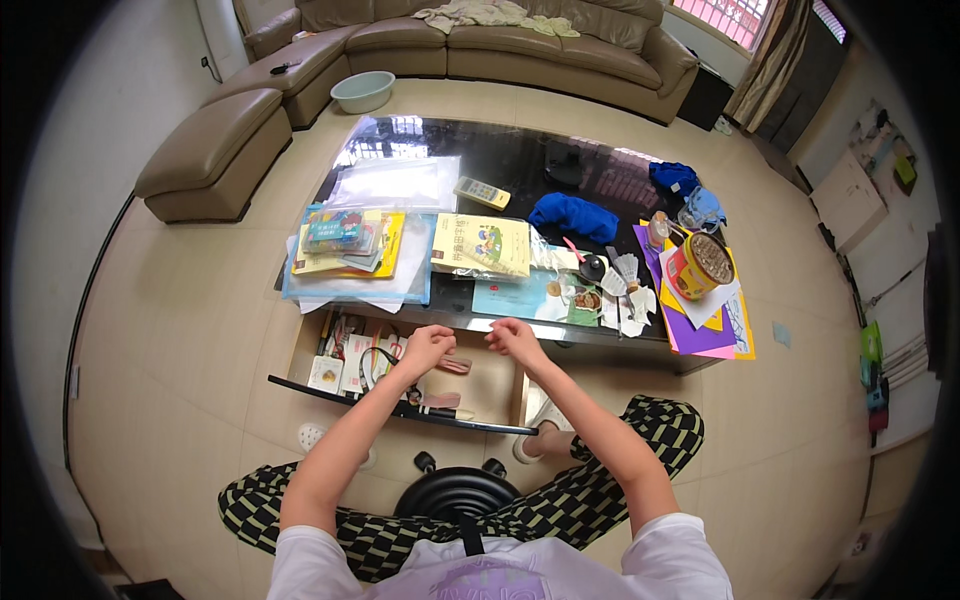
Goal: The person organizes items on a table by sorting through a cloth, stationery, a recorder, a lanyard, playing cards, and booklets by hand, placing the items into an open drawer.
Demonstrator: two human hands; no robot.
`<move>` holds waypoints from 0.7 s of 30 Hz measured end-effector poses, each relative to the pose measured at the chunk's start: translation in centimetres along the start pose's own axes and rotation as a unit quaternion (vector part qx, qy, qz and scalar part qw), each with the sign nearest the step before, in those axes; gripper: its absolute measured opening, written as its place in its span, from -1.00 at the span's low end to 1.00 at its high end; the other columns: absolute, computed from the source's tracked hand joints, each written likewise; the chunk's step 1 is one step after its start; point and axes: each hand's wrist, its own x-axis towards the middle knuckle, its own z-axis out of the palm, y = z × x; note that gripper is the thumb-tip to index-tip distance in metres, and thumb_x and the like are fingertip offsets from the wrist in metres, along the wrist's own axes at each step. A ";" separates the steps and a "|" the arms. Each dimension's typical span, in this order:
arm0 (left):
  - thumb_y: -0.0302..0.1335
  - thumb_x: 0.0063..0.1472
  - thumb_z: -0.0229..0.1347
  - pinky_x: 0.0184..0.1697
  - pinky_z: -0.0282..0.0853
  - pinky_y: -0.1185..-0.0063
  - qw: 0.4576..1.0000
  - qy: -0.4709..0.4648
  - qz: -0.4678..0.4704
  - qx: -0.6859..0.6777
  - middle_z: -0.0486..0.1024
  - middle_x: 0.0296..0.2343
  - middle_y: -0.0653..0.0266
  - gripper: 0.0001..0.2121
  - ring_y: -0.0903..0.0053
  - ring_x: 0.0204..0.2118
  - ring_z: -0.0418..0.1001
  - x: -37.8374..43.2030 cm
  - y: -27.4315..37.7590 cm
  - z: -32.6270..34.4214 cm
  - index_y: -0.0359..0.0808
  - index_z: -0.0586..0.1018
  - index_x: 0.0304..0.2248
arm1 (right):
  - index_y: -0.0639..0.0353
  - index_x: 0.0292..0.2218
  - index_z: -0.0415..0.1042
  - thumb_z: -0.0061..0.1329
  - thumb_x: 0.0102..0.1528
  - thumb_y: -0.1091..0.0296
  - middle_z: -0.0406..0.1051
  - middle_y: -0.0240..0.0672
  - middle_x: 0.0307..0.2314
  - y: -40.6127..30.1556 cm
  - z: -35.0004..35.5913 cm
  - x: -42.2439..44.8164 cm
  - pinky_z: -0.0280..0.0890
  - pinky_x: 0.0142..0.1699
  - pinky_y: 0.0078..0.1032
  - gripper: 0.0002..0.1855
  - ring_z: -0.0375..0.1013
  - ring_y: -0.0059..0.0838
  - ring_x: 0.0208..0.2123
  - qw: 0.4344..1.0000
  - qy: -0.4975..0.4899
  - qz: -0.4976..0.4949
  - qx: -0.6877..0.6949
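Observation:
My left hand [430, 346] hovers over the middle of a pulled-out drawer [487, 382], its fingers bent and nothing visible in them. To its right my right hand [517, 341] is held above the drawer's back edge, fingers curled, with no object seen between them. The two hands are apart. Below my left hand two pinkish folded strips [442, 400] lie in the drawer. Its left part holds a small white box [326, 373], a dark looped cord [367, 367], papers and cables. Behind the hands, yellow workbooks [480, 246] lie on the black glass tabletop [450, 304].
The table also bears a yellow remote control [482, 193], a blue cloth bundle [574, 217], a shuttlecock [626, 268], a yellow-and-red tub [699, 266] on coloured papers, and a clear plastic folder [390, 184]. A black stool base [456, 491] stands between my legs.

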 end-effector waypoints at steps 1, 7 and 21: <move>-0.46 0.06 -0.02 -0.44 0.38 0.69 0.998 0.004 -0.015 -0.063 0.43 -0.44 0.27 -0.74 0.62 -0.41 0.42 0.2 0.4 0.2 -0.41 0.38 -0.26 | 0.20 -0.28 0.25 -0.19 0.04 0.23 0.37 -0.37 -0.51 -0.5 -0.7 0.0 0.21 -0.49 -0.73 -0.74 0.34 -0.66 -0.56 1.000 0.021 -0.003 0.005; -0.45 0.08 -0.03 -0.43 0.39 0.66 0.984 0.080 -0.008 -0.158 0.40 -0.42 0.28 -0.68 0.61 -0.38 0.40 2.5 2.7 0.9 -0.42 0.28 -0.17 | 0.20 -0.16 0.10 -0.16 0.03 0.22 0.34 -0.30 -0.44 -1.9 -3.5 1.7 0.23 -0.51 -0.70 -0.62 0.35 -0.60 -0.51 0.986 0.141 -0.015 0.085; -0.41 0.07 -0.03 -0.44 0.38 0.66 0.964 0.233 0.023 -0.124 0.33 -0.37 0.22 -0.55 0.62 -0.36 0.31 6.8 5.3 -1.8 -0.41 0.17 -0.06 | 0.30 -0.23 0.19 -0.19 0.01 0.38 0.34 -0.28 -0.46 -2.8 -4.6 4.7 0.23 -0.51 -0.69 -0.72 0.35 -0.58 -0.51 0.974 0.190 -0.076 0.091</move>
